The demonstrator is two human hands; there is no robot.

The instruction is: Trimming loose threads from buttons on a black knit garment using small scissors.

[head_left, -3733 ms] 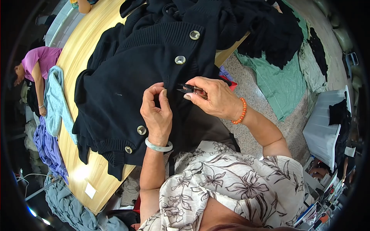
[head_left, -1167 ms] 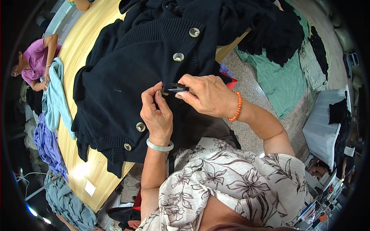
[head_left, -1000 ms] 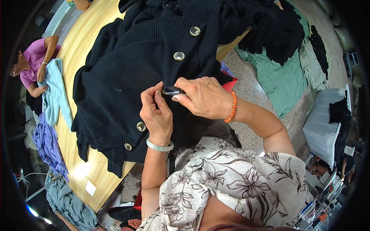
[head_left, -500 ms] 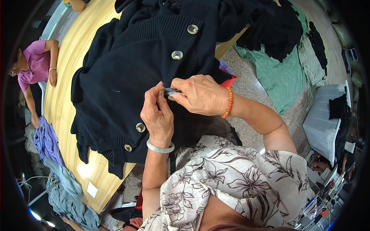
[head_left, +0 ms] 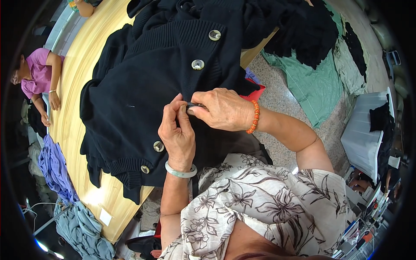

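A black knitted cardigan with ribbed edges and large pale buttons lies spread before me. My left hand is closed in a pinch on the cardigan's front band, thumb and forefinger together. Close against those fingertips, my right hand grips a small dark tool that looks like thread snips. Its tip meets the left fingertips, and my fingers cover most of it. What lies exactly between the fingertips is hidden. A short pale thread mark shows on the cloth to the left.
More black garments heap at the far side of the wooden table. A person in a pink top is at its left edge, near purple and grey-blue cloth. Green cloth and a white bin stand right.
My right hand has turned slightly, and less of the tool shows now. The cardigan has shifted a little. At the left, the person's hand has moved off the purple cloth to the table edge.
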